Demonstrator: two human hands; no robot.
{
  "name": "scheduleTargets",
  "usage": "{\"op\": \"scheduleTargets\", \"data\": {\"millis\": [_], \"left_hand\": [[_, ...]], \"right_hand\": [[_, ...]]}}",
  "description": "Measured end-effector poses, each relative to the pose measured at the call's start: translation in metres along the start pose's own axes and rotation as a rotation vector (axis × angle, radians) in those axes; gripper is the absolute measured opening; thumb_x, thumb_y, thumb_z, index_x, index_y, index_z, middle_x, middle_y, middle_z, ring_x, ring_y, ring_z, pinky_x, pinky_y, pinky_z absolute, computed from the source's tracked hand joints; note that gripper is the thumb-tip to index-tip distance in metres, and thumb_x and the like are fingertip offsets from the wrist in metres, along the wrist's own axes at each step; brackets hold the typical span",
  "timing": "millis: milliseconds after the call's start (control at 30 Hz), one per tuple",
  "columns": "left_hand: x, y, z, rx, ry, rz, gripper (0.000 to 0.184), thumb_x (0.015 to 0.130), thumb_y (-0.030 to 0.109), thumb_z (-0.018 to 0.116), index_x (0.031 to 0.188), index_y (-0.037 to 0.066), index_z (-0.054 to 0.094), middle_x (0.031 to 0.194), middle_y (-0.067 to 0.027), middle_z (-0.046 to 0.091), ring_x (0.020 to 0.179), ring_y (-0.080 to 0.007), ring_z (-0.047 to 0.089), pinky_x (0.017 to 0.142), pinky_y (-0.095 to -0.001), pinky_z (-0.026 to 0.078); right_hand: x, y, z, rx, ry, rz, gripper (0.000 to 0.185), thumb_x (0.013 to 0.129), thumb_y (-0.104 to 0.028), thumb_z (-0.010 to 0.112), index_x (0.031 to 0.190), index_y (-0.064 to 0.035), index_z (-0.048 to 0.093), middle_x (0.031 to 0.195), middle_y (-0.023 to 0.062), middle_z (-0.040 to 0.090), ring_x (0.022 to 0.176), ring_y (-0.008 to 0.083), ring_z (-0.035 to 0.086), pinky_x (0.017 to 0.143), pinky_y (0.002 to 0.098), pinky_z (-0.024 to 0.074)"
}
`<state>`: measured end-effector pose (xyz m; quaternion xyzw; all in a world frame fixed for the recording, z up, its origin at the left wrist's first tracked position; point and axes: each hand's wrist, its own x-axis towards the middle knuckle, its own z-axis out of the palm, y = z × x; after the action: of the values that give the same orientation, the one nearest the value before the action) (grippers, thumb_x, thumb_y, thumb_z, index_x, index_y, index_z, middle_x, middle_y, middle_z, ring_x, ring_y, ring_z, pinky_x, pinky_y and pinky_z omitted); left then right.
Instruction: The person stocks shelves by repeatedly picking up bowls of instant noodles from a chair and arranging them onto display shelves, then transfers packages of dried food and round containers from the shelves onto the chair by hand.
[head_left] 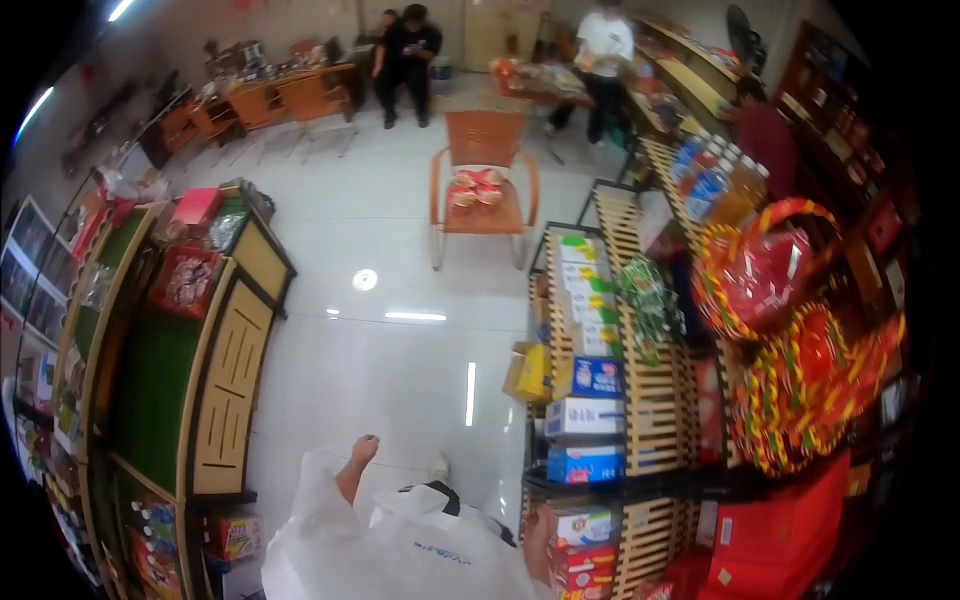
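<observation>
Boxes [585, 527] stacked on the slatted shelf [653, 535], just beside the right hand [538, 535]; contact and opening of its fingers cannot be told. Left hand [366, 447]: over pale floor [400, 375], well apart from boxes; fingers too small to judge opening, no held object visible.

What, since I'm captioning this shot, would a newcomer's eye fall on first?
Probably the glossy red, basket-like pieces with braided red-and-yellow edges, piled on the shelving at the right. Next comes the orange-brown armchair with metal legs, alone in the middle of the shiny pale floor, with small red-and-gold packages on its seat. The large, flat-sided, bright red item at lower right also stands out.
</observation>
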<state>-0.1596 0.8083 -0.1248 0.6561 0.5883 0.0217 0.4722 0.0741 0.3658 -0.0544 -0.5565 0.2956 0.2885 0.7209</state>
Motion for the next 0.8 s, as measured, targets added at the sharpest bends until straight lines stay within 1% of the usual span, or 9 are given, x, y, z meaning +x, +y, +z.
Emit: {"op": "scheduleTargets", "data": {"millis": [67,167,300,333,367,400,433,633,800], "left_hand": [[-0.008,0.0,-0.048,-0.036,0.108,-0.134,0.039,0.081,0.024,0.049,0.104,-0.006,0.059,0.094,-0.017,0.064,0.081,-0.0236,0.061,0.074,-0.0362,0.047],[-0.004,-0.038,-0.079,-0.12,0.187,-0.336,0.039,0.082,0.025,0.048,0.103,-0.005,0.059,0.09,-0.0177,0.064,0.083,-0.0244,0.062,0.073,-0.0382,0.048],[0.006,-0.043,-0.06,0.498,-0.263,-0.261,0.042,0.076,0.015,0.064,0.113,-0.001,0.055,0.092,-0.0198,0.062,0.08,-0.0267,0.065,0.064,-0.0353,0.054],[0.021,-0.048,-0.041,0.158,-0.317,-0.448,0.052,0.07,0.013,0.071,0.118,0.001,0.053,0.101,-0.0195,0.06,0.079,-0.0271,0.065,0.065,-0.0318,0.056],[0.028,-0.031,-0.028,0.3,-0.442,-0.241,0.054,0.07,0.016,0.073,0.118,0.002,0.053,0.106,-0.0177,0.058,0.08,-0.0265,0.065,0.07,-0.0331,0.057],[0.024,-0.003,-0.019,0.186,-0.389,-0.158,0.04,0.084,0.03,0.05,0.106,-0.002,0.059,0.099,-0.0177,0.063,0.074,-0.0219,0.064,0.061,-0.0322,0.052],[0.029,0.024,-0.002,-0.038,-0.3,-0.369,0.043,0.083,0.031,0.051,0.111,-0.001,0.058,0.1,-0.0159,0.064,0.08,-0.0233,0.064,0.07,-0.0348,0.051],[0.106,0.171,0.025,0.159,-0.362,-0.11,0.045,0.085,0.031,0.047,0.116,0.0,0.056,0.105,-0.0137,0.063,0.096,-0.0226,0.06,0.087,-0.0358,0.044],[0.179,0.292,0.031,0.157,-0.09,0.061,0.048,0.083,0.037,0.049,0.12,0.007,0.055,0.115,-0.0211,0.057,0.109,-0.0351,0.053,0.095,-0.0388,0.041]], "right_hand": [[0.011,-0.022,0.076,-0.288,-0.207,-0.098,0.029,0.082,-0.013,0.058,0.11,-0.0096,0.049,0.081,0.0052,0.059,0.058,0.0139,0.057,0.044,0.0223,0.0439],[0.048,-0.048,0.148,-0.543,-0.449,-0.163,0.032,0.081,-0.012,0.06,0.111,-0.0056,0.049,0.084,0.0073,0.061,0.061,0.0142,0.059,0.046,0.0228,0.0454],[0.083,-0.075,0.201,-0.605,-0.449,-0.165,0.029,0.082,-0.009,0.057,0.11,-0.0045,0.05,0.077,0.0077,0.062,0.056,0.0144,0.059,0.047,0.0227,0.0449],[0.099,-0.076,0.204,-0.623,-0.414,-0.139,0.026,0.081,-0.008,0.057,0.107,-0.0041,0.051,0.075,0.0076,0.061,0.054,0.0143,0.058,0.045,0.0232,0.0442],[0.118,-0.078,0.207,-0.657,-0.384,-0.148,0.026,0.08,-0.007,0.057,0.105,-0.0032,0.053,0.077,0.0087,0.062,0.054,0.0147,0.059,0.044,0.0236,0.0438],[0.145,-0.073,0.203,-0.692,-0.352,-0.153,0.026,0.078,-0.007,0.056,0.104,-0.0023,0.054,0.079,0.0098,0.063,0.053,0.0151,0.059,0.044,0.0239,0.0434],[0.166,-0.07,0.202,-0.646,-0.366,-0.193,0.025,0.079,-0.008,0.055,0.103,-0.0023,0.054,0.077,0.0092,0.062,0.051,0.0148,0.058,0.042,0.0246,0.0428],[0.247,-0.119,0.241,-0.644,-0.272,0.066,0.02,0.081,-0.012,0.056,0.1,-0.005,0.051,0.074,0.0089,0.06,0.049,0.0161,0.056,0.038,0.0252,0.0418],[0.31,-0.164,0.295,-0.683,-0.371,0.146,0.016,0.083,-0.018,0.057,0.092,-0.0074,0.05,0.072,0.0076,0.058,0.048,0.016,0.055,0.038,0.0269,0.0434]]}}
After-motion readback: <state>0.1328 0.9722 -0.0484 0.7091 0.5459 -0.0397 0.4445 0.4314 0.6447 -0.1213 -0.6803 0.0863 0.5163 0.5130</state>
